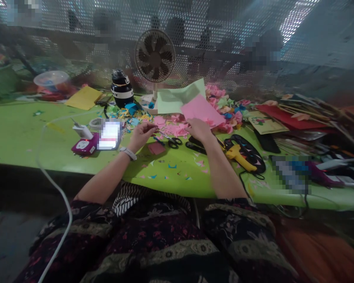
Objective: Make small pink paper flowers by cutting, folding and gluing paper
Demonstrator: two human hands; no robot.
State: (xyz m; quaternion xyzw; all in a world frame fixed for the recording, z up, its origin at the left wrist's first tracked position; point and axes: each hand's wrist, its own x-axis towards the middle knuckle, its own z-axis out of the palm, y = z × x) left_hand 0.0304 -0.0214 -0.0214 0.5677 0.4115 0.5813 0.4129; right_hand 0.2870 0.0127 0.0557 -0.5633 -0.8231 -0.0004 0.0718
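Observation:
My left hand (142,135) is above the table with thumb and fingertips pinched together; anything between them is too small to make out. Just below its fingertips lie black-handled scissors (174,142) and a small stack of pink paper (156,148). My right hand (198,129) reaches into pink paper cuttings (177,129), its fingers bent and closed; what they grip, if anything, is hidden. Behind it a pink sheet (203,110) leans over a pale green sheet (172,100). A black stapler-like tool (194,145) lies partly under my right forearm.
A yellow glue gun (241,158) rests on a black mat at the right. At the left are a lit phone (109,135) and a purple socket block (84,146) with a white cord. A dark bottle (122,90) and a fan (155,57) stand behind; paper flowers (234,118) heap up at right.

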